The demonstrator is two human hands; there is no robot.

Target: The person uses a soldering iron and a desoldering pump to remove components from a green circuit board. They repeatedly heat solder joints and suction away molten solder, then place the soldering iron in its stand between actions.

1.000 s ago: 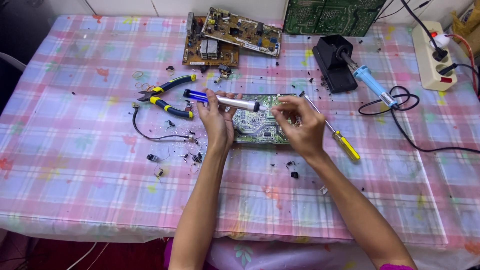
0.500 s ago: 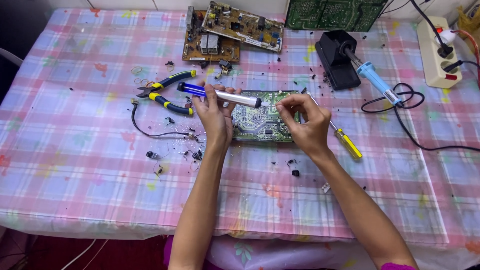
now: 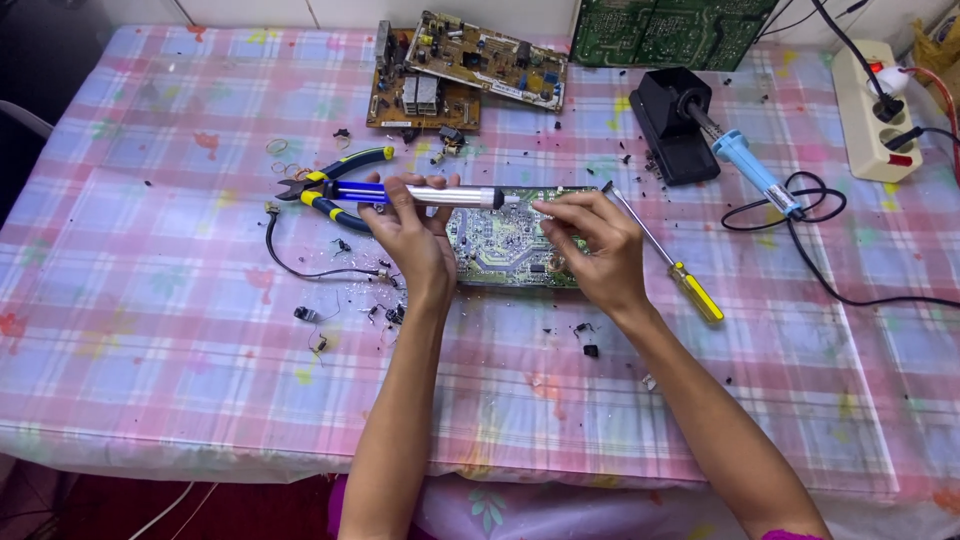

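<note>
My left hand (image 3: pixel 412 240) grips a blue and silver desoldering pump (image 3: pixel 420 194), held level above the table with its tip pointing right. My right hand (image 3: pixel 590 250) has its fingertips at the pump's tip, pinched together over a green circuit board (image 3: pixel 500 250). The board lies flat, solder side up, between both hands. A yellow-handled screwdriver (image 3: pixel 670 265) lies just right of my right hand. Blue and yellow pliers (image 3: pixel 335 190) rest behind the pump, left of the board.
A soldering iron (image 3: pixel 750 165) sits in its black stand (image 3: pixel 672 125) at the back right, its black cord looping across the cloth. A power strip (image 3: pixel 880 110) lies far right. Two more circuit boards (image 3: pixel 470 60) are at the back. A black wire (image 3: pixel 300 262) and small parts litter the checked tablecloth (image 3: pixel 150 300).
The pump has been lifted slightly and levelled, and my right hand's fingertips have come to its tip. The board and tools stay in place.
</note>
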